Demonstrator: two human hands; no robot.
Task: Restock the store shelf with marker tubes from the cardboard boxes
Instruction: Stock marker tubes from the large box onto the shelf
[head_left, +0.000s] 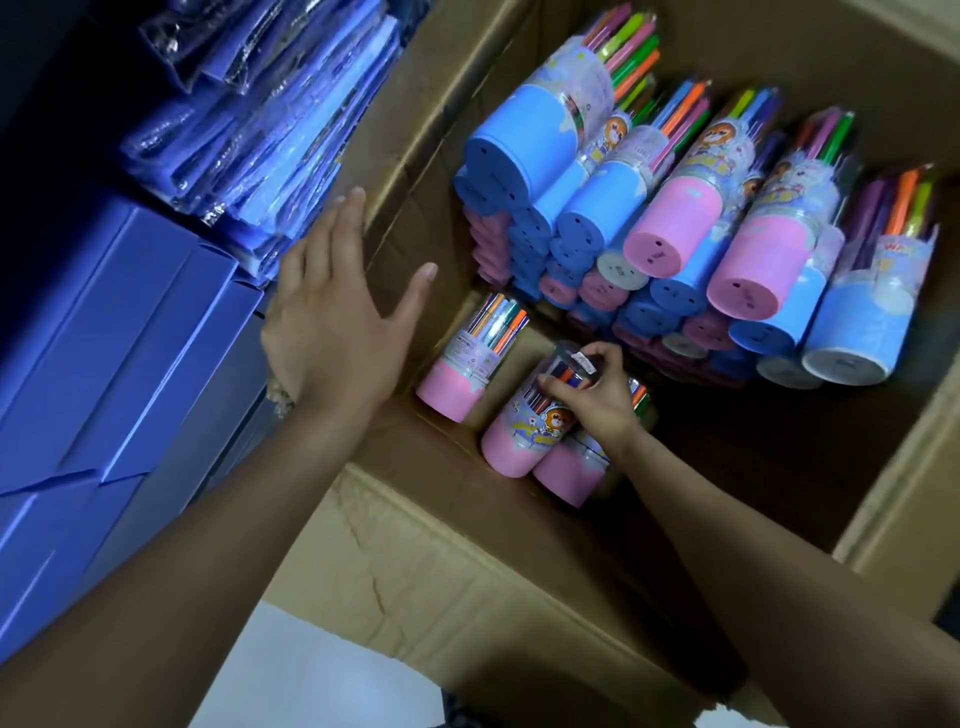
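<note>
step: pick tube from box (415, 519) | right hand (597, 395): fingertips pinching clear cap of pink tube (524, 431) on box floor | tube axis: tilted, cap up toward hand, base toward near wall | left hand (337, 322): spread, holding nothing, hovers above left wall | nearer: right

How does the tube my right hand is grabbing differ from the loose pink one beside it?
The gripped tube is pinched at its clear top by the right hand; the loose tube lies untouched. The gripped tube shows a bear picture; the loose one shows small print. Both have pink bases.
</note>
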